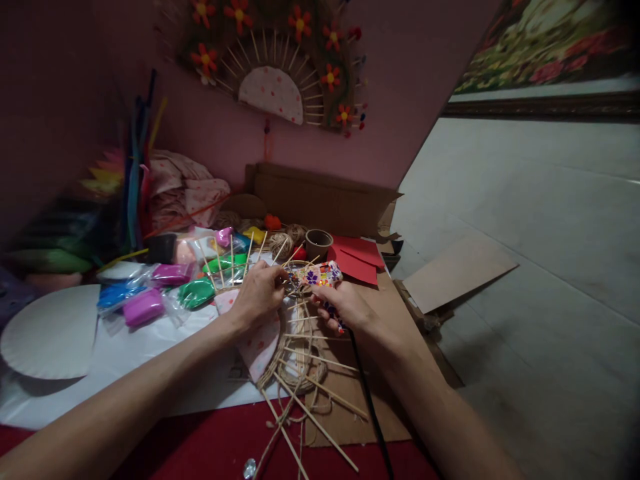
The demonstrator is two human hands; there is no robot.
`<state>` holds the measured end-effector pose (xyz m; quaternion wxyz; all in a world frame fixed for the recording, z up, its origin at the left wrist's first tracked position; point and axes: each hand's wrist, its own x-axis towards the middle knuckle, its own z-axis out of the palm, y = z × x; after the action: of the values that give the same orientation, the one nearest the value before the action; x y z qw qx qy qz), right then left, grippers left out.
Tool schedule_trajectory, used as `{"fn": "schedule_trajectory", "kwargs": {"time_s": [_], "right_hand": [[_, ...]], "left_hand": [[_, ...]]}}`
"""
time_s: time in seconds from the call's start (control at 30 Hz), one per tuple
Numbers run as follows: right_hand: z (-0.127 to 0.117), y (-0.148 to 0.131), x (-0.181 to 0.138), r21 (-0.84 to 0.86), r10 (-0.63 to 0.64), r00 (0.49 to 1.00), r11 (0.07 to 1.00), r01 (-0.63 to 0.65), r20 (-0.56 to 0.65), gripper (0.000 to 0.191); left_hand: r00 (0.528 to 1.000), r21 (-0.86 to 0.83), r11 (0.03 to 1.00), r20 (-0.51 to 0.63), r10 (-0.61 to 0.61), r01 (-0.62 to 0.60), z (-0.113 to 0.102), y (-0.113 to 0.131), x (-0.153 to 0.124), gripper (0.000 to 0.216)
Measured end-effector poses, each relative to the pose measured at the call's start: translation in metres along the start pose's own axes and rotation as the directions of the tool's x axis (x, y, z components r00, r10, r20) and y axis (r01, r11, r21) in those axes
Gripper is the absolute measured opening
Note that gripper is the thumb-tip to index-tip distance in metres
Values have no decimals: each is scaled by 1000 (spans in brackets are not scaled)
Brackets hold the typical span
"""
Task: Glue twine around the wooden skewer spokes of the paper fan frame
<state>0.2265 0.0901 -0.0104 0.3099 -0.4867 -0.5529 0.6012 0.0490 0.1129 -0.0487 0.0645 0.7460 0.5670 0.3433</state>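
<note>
My right hand is wrapped round a glue gun covered in a colourful flower pattern. Its black cord runs down toward me. The nozzle end points left, close to the fingers of my left hand. Those fingers are pinched together at the edge of the craft piece; what is between them is too small to make out. Under my left hand lies a half-round of spotted pink fabric, with thin wooden sticks fanning out from its curved edge. Jute twine is looped beneath the sticks.
Bagged coloured clay and a cut white paper plate lie left. Behind are twine balls, a small cup and red card. Cardboard lies under my right arm. A finished fan decoration hangs above.
</note>
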Motion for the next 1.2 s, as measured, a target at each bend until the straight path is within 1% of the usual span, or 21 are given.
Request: {"fn": "schedule_trajectory", "kwargs": {"time_s": [0.27,0.4,0.7,0.9,1.2], "right_hand": [[-1,3,1,-4,-9,1000,1000,9,13,27],[1,2,0,10,-14,1000,1000,14,6,23],[1,3,3,21,31,1000,999,-31,-2,22],[2,1,1,21,4,1000,1000,-4,12,22],[-1,7,8,9,67,998,998,-67,23,24]], "left_hand": [[1000,-20,1000,21,15,-15,1,-2,0,20],[1000,-16,1000,25,9,-8,1,-2,0,19],[1000,-5,1000,19,0,0,1,-2,1,19],[1000,-5,1000,5,8,-8,1,-2,0,19],[1000,7,1000,9,-9,9,2,-1,0,17]]}}
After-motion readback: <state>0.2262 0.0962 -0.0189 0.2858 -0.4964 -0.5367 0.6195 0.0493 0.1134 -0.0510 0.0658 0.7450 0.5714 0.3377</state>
